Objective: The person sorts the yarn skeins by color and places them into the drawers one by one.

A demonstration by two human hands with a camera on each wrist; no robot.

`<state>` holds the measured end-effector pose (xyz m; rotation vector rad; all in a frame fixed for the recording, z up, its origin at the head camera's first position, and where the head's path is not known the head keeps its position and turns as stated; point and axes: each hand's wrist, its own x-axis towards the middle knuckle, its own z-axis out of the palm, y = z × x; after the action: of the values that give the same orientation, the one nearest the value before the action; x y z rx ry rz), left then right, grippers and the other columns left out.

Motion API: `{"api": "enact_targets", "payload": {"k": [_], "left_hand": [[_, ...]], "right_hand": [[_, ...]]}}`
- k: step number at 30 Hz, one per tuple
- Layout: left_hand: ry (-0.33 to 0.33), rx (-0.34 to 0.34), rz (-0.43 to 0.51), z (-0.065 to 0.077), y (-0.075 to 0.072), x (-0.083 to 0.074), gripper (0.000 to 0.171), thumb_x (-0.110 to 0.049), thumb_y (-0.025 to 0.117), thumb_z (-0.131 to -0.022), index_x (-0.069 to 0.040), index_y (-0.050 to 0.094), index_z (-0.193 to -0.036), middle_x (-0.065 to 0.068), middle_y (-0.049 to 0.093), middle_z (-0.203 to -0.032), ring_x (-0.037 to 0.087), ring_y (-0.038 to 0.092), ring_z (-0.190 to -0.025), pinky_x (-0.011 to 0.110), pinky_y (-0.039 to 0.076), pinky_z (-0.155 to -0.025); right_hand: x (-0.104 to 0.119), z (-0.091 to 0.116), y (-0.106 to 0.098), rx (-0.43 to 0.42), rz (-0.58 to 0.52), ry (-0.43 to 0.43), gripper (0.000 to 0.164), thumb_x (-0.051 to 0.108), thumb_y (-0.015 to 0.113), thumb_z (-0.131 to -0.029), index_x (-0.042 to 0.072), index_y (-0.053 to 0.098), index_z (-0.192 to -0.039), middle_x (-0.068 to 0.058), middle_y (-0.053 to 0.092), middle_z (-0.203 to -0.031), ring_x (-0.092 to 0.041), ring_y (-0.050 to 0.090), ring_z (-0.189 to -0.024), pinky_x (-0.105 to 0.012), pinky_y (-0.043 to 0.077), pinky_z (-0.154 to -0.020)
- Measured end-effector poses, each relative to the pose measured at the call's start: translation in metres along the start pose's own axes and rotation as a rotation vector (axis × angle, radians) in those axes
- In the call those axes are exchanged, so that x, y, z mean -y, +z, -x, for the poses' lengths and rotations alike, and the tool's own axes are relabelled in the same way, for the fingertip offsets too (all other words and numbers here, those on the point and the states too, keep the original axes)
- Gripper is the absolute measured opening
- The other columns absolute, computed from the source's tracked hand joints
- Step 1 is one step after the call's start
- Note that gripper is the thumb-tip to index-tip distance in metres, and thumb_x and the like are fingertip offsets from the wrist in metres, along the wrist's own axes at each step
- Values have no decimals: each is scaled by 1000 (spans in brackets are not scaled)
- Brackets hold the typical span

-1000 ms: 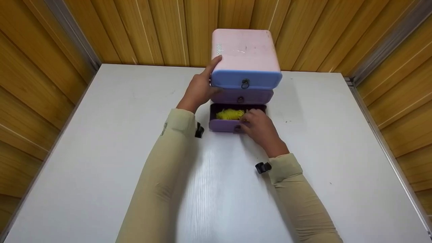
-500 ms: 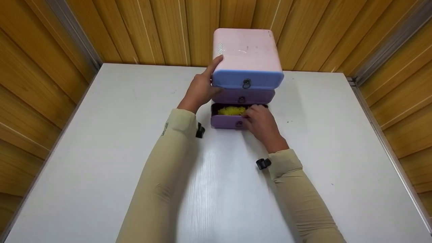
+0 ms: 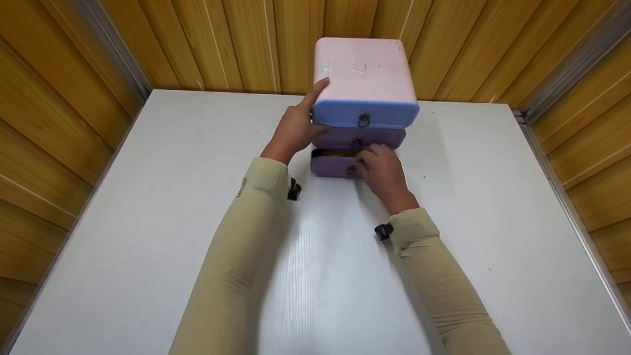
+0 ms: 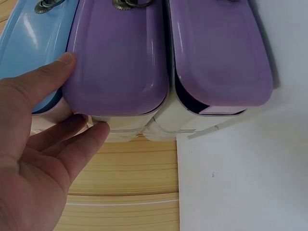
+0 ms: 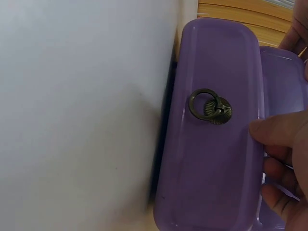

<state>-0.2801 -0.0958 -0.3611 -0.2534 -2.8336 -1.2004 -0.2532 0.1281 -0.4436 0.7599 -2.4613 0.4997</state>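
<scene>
A small three-tier drawer cabinet [image 3: 365,69] with a pink top stands near the back of the table. Its top drawer front [image 3: 340,114] is blue; the two below are purple. The bottom drawer [image 3: 330,166] is pulled out slightly, leaving a narrow gap with something yellowish inside. My left hand [image 3: 294,129] grips the cabinet's left side, its thumb [image 4: 57,67] on the middle drawer front [image 4: 118,62]. With thumb in front and fingers over the top edge, my right hand [image 5: 286,149] pinches the bottom drawer front beside its ring pull [image 5: 204,103].
Under the cabinet is a white table [image 3: 207,128], with wood-look panels [image 3: 246,44] behind and at both sides. Black wrist mounts [image 3: 383,231] sit by both sleeves. Small dark specks [image 3: 427,176] lie right of the cabinet.
The bottom drawer has moved inward with my right hand, from wide out to nearly closed. The yellow stringy bundle inside is now mostly hidden. My left hand stays on the cabinet.
</scene>
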Motion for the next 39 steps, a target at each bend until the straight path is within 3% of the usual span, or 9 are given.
{"api": "enact_targets", "payload": {"k": [18,33,39], "left_hand": [[2,5,35,6,4,-4,101,-16,77,-83,-61,12,-146,11,55,-140,24,57,-125,40,48,-101],[7,22,69,4,5,2,103,-13,77,-83,-60,12,-146,12,56,-140,23,58,-123,38,50,-98],[12,26,43,3,7,4,104,-13,77,-83,-58,9,-147,12,57,-138,22,60,-119,37,51,-96]], "right_hand": [[-4,3,15,-166,79,11,7,7,72,-85,3,69,-81,-14,63,-82,-33,59,-78,-44,52,-69],[0,2,19,-113,77,71,8,5,70,-86,2,66,-81,-14,59,-78,-33,58,-74,-44,50,-64],[-1,3,18,-86,50,113,8,6,70,-86,3,65,-81,-13,58,-80,-33,58,-76,-45,50,-66]]}}
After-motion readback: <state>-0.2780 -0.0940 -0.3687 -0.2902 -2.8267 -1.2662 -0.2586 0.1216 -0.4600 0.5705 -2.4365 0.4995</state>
